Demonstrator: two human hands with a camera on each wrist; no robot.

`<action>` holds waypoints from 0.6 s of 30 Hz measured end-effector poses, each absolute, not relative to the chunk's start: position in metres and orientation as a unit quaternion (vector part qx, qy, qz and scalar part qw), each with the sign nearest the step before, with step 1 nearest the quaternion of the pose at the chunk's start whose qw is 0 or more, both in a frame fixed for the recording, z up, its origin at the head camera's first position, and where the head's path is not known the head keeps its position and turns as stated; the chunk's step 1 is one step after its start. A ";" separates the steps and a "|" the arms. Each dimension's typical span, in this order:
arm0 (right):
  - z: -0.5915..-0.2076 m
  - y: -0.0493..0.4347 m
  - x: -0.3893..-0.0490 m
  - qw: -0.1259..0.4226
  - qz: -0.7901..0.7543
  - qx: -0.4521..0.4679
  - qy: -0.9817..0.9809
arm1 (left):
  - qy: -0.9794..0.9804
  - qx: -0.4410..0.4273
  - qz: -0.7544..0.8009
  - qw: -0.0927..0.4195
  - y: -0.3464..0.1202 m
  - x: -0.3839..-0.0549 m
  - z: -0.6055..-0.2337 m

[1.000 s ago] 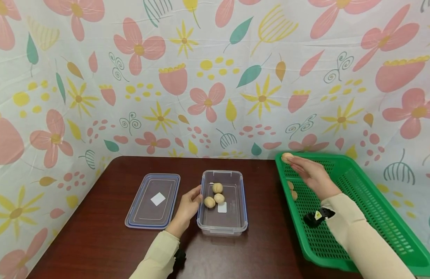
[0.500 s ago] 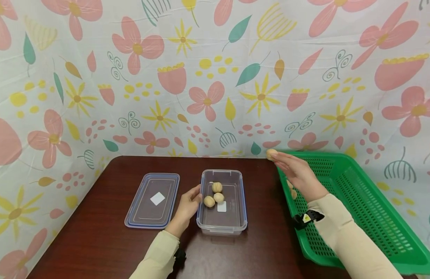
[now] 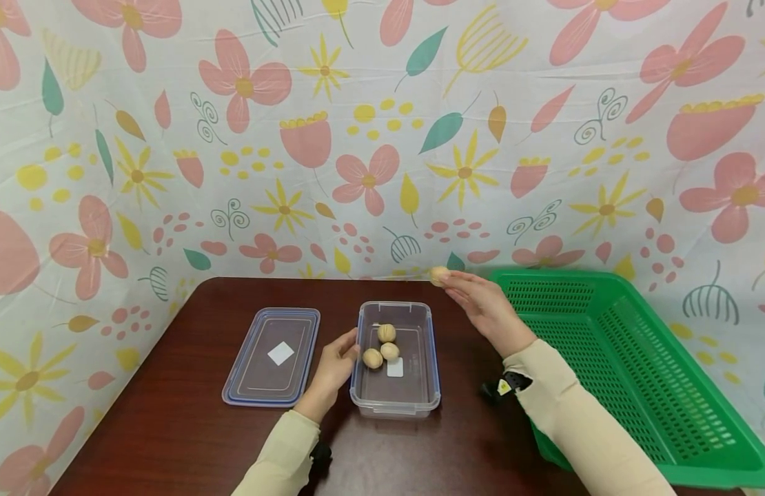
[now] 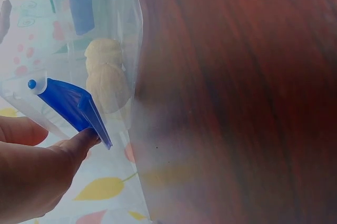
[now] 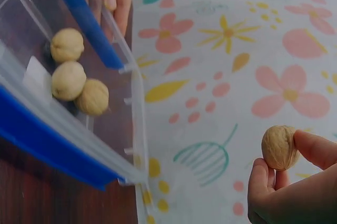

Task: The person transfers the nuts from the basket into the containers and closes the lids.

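Observation:
My right hand [image 3: 486, 306] pinches a walnut [image 5: 279, 147] between thumb and fingertips, held up at the back of the table, to the right of the clear plastic food container [image 3: 413, 389]. Three walnuts [image 5: 68, 80] lie together inside that container, toward its left half. At its left side, my left hand [image 3: 334, 368] grips the wall by an unclipped blue latch [image 4: 68, 103]. Through the clear wall, two of the walnuts [image 4: 107, 84] also show in the left wrist view.
Left of the container lies its clear lid [image 3: 271, 355] with a blue seal. A large green plastic basket [image 3: 643, 386] stands on the right, partly behind the right arm. The dark wooden table [image 3: 171, 413] meets a flowered cloth [image 3: 370, 103] at the back.
My right hand has carried the walnut leftward, from over the green basket's far left corner to beside the container. The left hand and the container have stayed in place.

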State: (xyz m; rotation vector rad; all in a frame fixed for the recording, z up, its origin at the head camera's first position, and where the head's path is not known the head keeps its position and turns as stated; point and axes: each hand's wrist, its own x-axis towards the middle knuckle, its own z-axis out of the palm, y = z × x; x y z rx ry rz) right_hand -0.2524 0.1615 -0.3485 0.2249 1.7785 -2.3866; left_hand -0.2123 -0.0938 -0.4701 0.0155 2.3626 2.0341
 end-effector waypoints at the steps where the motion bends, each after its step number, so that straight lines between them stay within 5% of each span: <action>1: -0.350 0.157 -0.253 0.080 -0.795 0.075 0.596 | 0.757 0.007 0.653 0.011 -0.094 -0.212 -0.470; 18: -0.381 0.092 -0.261 0.078 -0.786 0.098 0.605 | 0.757 0.002 0.653 0.016 -0.094 -0.210 -0.469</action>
